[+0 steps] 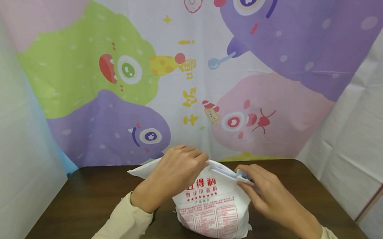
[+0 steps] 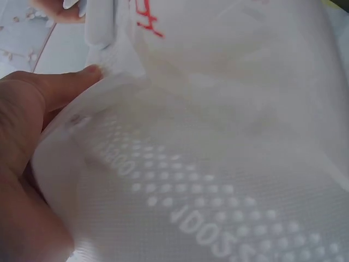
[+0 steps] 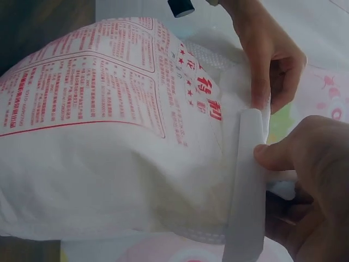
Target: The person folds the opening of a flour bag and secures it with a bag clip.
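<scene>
A white flour bag point(image 1: 212, 221) with red print stands on the table, its top edge drawn out flat. My left hand point(image 1: 182, 169) pinches that edge left of the middle, thumb point(image 2: 71, 87) on the near side. A long pale bag clip point(image 3: 248, 180) lies along the right part of the edge, one end close to the left fingers. The right hand point(image 1: 269, 192) grips the clip, its thumb point(image 3: 270, 158) pressing on the strip and its other fingers behind the bag. To the left of my left hand, a loose corner of the bag sticks out.
The dark brown table point(image 1: 76, 200) bears the bag. Behind it hangs a curtain point(image 1: 197, 141) printed with cartoon monsters, and pale sheets point(image 1: 12, 131) hang at the sides.
</scene>
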Motion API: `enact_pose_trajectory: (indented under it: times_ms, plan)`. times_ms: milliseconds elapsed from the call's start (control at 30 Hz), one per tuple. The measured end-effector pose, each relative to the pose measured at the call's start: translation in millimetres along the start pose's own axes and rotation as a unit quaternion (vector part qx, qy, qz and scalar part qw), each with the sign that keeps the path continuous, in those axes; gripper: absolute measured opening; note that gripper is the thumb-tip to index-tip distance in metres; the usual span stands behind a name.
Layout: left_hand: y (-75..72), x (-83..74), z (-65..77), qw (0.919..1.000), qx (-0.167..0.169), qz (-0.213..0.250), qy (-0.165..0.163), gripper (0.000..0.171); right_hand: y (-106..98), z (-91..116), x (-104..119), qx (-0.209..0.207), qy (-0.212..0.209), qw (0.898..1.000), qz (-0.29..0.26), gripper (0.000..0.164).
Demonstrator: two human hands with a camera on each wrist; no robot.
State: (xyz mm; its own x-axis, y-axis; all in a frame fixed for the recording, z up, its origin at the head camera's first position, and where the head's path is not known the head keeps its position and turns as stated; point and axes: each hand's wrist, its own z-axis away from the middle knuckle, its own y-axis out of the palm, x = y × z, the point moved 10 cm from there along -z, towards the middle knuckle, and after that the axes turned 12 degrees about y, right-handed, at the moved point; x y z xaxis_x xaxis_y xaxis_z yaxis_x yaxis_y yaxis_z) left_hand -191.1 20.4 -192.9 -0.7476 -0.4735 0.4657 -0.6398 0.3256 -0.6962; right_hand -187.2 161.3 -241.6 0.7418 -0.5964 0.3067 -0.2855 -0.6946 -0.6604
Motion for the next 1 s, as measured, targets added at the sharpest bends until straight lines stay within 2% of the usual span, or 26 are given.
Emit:
enact_pose_trajectory:
  times_ms: [100, 200, 400, 567, 833, 1000]
  plan:
    - [-1.7, 0.4, 0.7, 1.0, -0.007, 0.002, 0.007, 0.025, 4.4, -7.9, 4.3, 0.007, 0.001, 1.0, -0.01, 0.037]
    - [-2.7, 2.1, 0.7, 0.9999, 0.002, 0.01, 0.004, 0.022, 13.1, -17.2, 6.8, 0.029, 0.013, 0.999, -0.018, 0.038]
    - [-1.7, 9.2, 9.5, 0.9973, 0.051, 0.043, -0.03, 0.013, 20.4, -19.7, 13.7, 0.027, -0.012, 1.0, 0.0, 0.035]
    - [-7.2, 16.8, 19.1, 0.9945, 0.06, 0.066, -0.054, 0.02, 19.9, -19.5, 16.7, 0.02, -0.02, 1.0, 0.012, 0.035]
    - [-10.1, 11.7, 17.0, 0.9951, 0.06, 0.069, -0.038, 0.019, 25.2, -30.8, 28.7, 0.039, -0.033, 0.999, 0.006, 0.036]
    - [-8.6, 7.3, 18.3, 0.9937, 0.06, 0.088, -0.035, 0.016, 31.9, -33.1, 32.6, 0.054, -0.038, 0.998, 0.016, 0.032]
